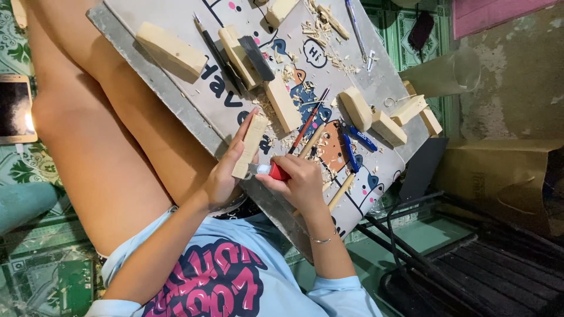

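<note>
Whittling on my lap board (176, 100)

Left hand (223, 176) fingers wrapped round a small wood block (249, 147), held at the board's near edge; right hand (302, 182) gripping the red-handled knife (273, 171) against it.

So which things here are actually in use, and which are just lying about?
In use:
left hand holding pale rectangular wood block
right hand gripping red-handled carving knife

Lying about:
blue-handled pliers
red pencil
long pale wood block
clear plastic cup
</note>
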